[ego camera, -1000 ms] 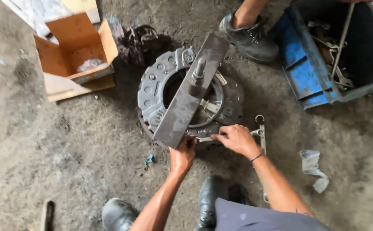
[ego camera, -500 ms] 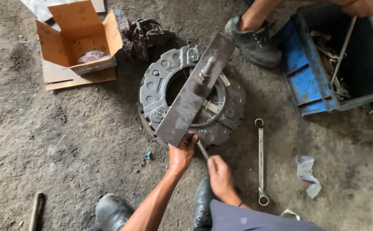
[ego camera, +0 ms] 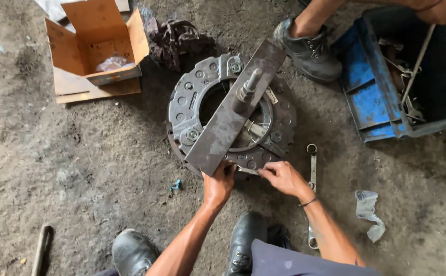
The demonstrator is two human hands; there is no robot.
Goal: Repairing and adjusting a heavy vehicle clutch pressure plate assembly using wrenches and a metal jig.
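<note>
Down on the dirt floor (ego camera: 54,168) lies the big round clutch cover (ego camera: 192,110), flat on the ground in front of the person's boots, with a long steel bar (ego camera: 220,133) laid slantwise across it and a threaded bolt (ego camera: 247,89) standing up through the bar's middle. To the right sits a blue crate (ego camera: 371,97) of tools, up left an open cardboard box (ego camera: 92,46). The left hand (ego camera: 219,184) presses at the bar's near end, fingers curled on its edge. The right hand (ego camera: 283,176) pinches a slim spanner (ego camera: 246,170) at the cover's rim; a ring spanner (ego camera: 312,174) lies just beside. The risk, I'd say: the bar is tilted, so it could slide off and catch those fingers.
</note>
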